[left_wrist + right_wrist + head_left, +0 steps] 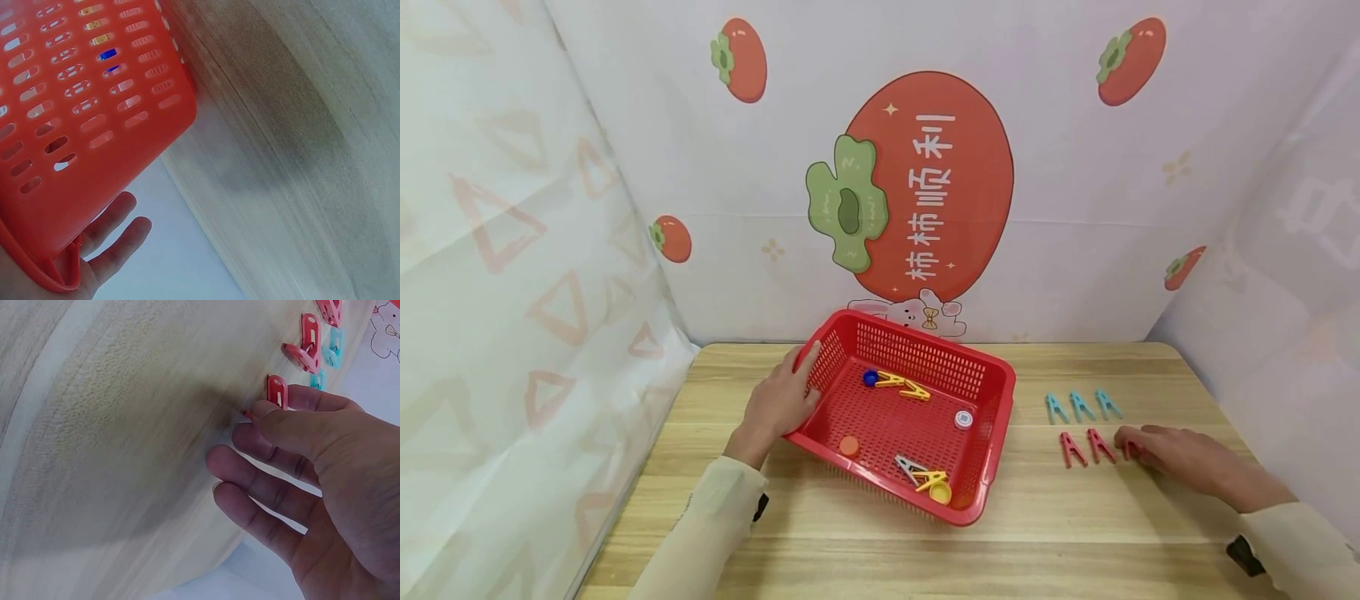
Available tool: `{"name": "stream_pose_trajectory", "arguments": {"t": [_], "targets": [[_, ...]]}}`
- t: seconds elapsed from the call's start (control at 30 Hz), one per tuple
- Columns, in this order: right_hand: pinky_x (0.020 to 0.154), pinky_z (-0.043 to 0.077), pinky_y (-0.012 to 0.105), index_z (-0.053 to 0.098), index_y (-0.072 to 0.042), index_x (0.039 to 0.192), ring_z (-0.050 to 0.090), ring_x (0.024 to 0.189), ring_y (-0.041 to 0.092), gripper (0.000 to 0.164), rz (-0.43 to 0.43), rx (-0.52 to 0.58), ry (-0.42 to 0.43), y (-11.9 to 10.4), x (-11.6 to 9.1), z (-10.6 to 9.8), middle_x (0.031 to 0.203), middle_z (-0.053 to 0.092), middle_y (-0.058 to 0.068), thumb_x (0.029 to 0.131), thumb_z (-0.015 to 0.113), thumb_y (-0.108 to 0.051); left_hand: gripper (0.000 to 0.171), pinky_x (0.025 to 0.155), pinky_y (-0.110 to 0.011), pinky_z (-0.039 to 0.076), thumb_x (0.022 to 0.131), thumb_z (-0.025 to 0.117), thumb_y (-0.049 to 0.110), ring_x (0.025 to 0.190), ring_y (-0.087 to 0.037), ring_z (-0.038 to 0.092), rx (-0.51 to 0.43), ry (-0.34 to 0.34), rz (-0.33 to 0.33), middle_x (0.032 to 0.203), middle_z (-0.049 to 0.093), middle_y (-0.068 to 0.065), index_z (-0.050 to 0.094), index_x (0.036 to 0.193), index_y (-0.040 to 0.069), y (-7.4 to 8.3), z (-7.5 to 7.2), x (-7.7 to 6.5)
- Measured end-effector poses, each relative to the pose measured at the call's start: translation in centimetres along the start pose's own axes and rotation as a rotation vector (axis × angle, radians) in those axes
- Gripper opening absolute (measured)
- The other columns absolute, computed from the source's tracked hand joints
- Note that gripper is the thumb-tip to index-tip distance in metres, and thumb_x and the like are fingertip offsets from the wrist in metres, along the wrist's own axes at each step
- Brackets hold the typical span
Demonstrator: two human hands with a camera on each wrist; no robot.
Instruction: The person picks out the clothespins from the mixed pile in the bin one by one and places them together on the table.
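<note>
My left hand grips the left rim of a red plastic basket. In the left wrist view, two fingertips show past the rim, beside the slotted wall. Over on the right, my right hand pinches a red clothespin between thumb and forefinger, at the right end of a red row. Two more red clothespins lie to its left. Behind them is a row of three light-blue clothespins. The held clothespin is partly hidden by my fingers.
Inside the basket lie yellow clothespins, a grey clothespin, a blue cap, an orange disc, a white cap and a yellow cap. The wooden table meets a printed cloth backdrop.
</note>
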State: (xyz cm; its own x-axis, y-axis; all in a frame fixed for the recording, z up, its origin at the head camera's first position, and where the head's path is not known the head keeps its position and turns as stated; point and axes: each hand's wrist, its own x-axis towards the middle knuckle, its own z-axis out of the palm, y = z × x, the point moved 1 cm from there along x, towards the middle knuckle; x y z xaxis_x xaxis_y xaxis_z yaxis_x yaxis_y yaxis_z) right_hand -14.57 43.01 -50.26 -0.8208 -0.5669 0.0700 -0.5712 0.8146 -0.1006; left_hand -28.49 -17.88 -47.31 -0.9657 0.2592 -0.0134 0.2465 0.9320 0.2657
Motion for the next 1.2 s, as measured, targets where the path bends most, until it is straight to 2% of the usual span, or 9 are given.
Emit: {"name": "stream_pose_trajectory", "arguments": {"t": [0.13, 0.3, 0.43, 0.53, 0.73, 0.87, 1.07, 1.2], "targets": [[0.055, 0.044, 0.025, 0.062, -0.027, 0.109, 0.048, 0.074, -0.006, 0.035, 0.032, -0.014, -0.009, -0.1, -0.1, -0.5, 0.086, 0.058, -0.019, 0.093, 0.080, -0.001, 0.086, 0.097, -0.062, 0.062, 0.103, 0.065, 0.025, 0.129, -0.041, 0.061, -0.002, 0.007, -0.001, 0.173, 0.033, -0.021, 0.020, 0.176, 0.025, 0.0, -0.1, -0.1], [0.054, 0.045, 0.025, 0.062, -0.024, 0.119, 0.048, 0.069, -0.002, 0.039, 0.103, 0.001, -0.068, -0.1, -0.1, -1.9, 0.086, 0.063, -0.013, 0.094, 0.079, 0.000, 0.086, 0.097, -0.062, 0.062, 0.103, 0.065, 0.025, 0.129, -0.040, 0.061, -0.002, 0.012, 0.003, 0.173, 0.034, -0.021, 0.020, 0.176, 0.024, 0.0, -0.1, -0.1], [0.055, 0.047, 0.024, 0.062, -0.020, 0.123, 0.057, 0.069, 0.001, 0.040, 0.134, 0.014, -0.082, -0.3, 0.2, -3.1, 0.091, 0.069, -0.007, 0.094, 0.079, 0.001, 0.086, 0.097, -0.061, 0.062, 0.103, 0.065, 0.025, 0.128, -0.040, 0.061, -0.005, 0.015, 0.003, 0.173, 0.034, -0.021, 0.020, 0.176, 0.025, 0.0, -0.1, -0.1], [0.056, 0.050, 0.025, 0.063, -0.016, 0.123, 0.063, 0.071, 0.004, 0.040, 0.124, -0.003, -0.063, -0.3, 0.5, -3.6, 0.092, 0.072, -0.005, 0.092, 0.080, 0.002, 0.086, 0.098, -0.061, 0.062, 0.103, 0.065, 0.025, 0.128, -0.039, 0.060, -0.007, 0.013, -0.002, 0.173, 0.033, -0.021, 0.020, 0.176, 0.025, 0.0, -0.2, -0.2], [0.052, 0.044, 0.022, 0.063, -0.015, 0.121, 0.057, 0.067, -0.002, 0.047, 0.068, -0.029, 0.031, -0.4, 1.2, -4.2, 0.084, 0.066, -0.009, 0.085, 0.086, 0.004, 0.086, 0.099, -0.062, 0.061, 0.103, 0.065, 0.025, 0.128, -0.039, 0.060, -0.009, 0.014, 0.002, 0.173, 0.033, -0.021, 0.020, 0.176, 0.024, 0.0, 0.0, -0.2], [0.050, 0.042, 0.021, 0.063, -0.016, 0.121, 0.057, 0.065, -0.002, 0.051, 0.064, -0.047, 0.065, -0.7, 2.0, -5.1, 0.084, 0.068, -0.007, 0.081, 0.088, 0.005, 0.085, 0.099, -0.062, 0.061, 0.103, 0.065, 0.025, 0.128, -0.040, 0.060, -0.005, 0.015, 0.003, 0.173, 0.033, -0.021, 0.020, 0.176, 0.025, 0.0, 0.0, -0.1], [0.053, 0.043, 0.022, 0.067, -0.016, 0.119, 0.057, 0.067, -0.002, 0.045, 0.047, -0.071, 0.098, -1.9, 4.0, -6.7, 0.088, 0.070, -0.008, 0.084, 0.088, 0.001, 0.085, 0.098, -0.061, 0.061, 0.104, 0.064, 0.025, 0.128, -0.039, 0.060, -0.004, 0.011, -0.004, 0.174, 0.033, -0.021, 0.020, 0.176, 0.025, 0.1, -0.1, -0.2], [0.053, 0.043, 0.024, 0.069, -0.016, 0.116, 0.056, 0.065, -0.001, 0.032, 0.092, -0.052, 0.048, -3.0, 5.5, -7.8, 0.086, 0.069, -0.009, 0.091, 0.084, -0.003, 0.085, 0.098, -0.060, 0.062, 0.104, 0.064, 0.025, 0.129, -0.039, 0.060, -0.009, 0.011, -0.006, 0.174, 0.033, -0.021, 0.020, 0.176, 0.025, 0.2, -0.2, -0.3]]}}
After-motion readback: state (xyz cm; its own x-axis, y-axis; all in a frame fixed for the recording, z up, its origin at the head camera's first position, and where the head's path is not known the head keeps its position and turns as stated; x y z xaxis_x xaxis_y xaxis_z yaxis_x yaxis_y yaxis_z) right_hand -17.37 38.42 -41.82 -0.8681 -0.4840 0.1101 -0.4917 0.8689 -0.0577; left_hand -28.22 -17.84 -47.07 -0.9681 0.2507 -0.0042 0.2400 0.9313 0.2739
